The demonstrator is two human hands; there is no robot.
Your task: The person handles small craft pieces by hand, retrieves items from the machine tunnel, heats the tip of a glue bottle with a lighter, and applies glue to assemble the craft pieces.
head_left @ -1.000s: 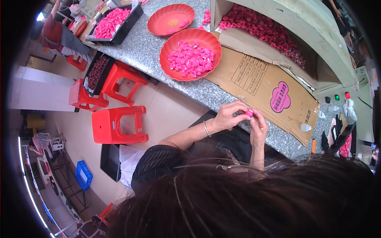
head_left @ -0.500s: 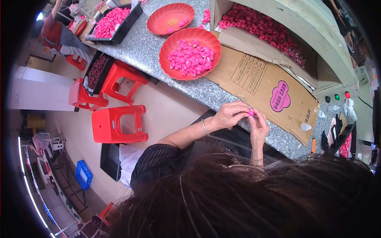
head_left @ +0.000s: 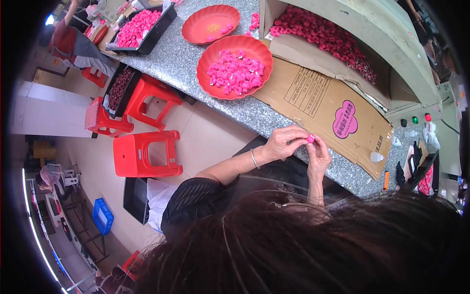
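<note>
Above the cardboard's near edge, a small glossy pink piece (head_left: 310,139) is pinched between the fingertips of both hands. My left hand (head_left: 284,142), with a bracelet at the wrist, grips it from the left side. From the right, my right hand (head_left: 319,156) holds it with thumb and fingers closed. The fingers partly cover the piece, so its exact kind cannot be made out. A red scalloped bowl (head_left: 205,84) to the left holds many similar pink pieces. Behind it, a second red bowl (head_left: 196,24) has a few in it.
Flat cardboard (head_left: 293,98) lies on the speckled counter (head_left: 183,73), with a small white bottle (head_left: 376,157) and an orange object (head_left: 386,180) to the right. Pink pieces (head_left: 323,39) fill a shelf. Red stools (head_left: 147,153) stand left; another person (head_left: 73,46) is farther off.
Both hands stay almost in place around the small pink piece, with only a slight shift of the fingers. The bowls and counter items look the same.
</note>
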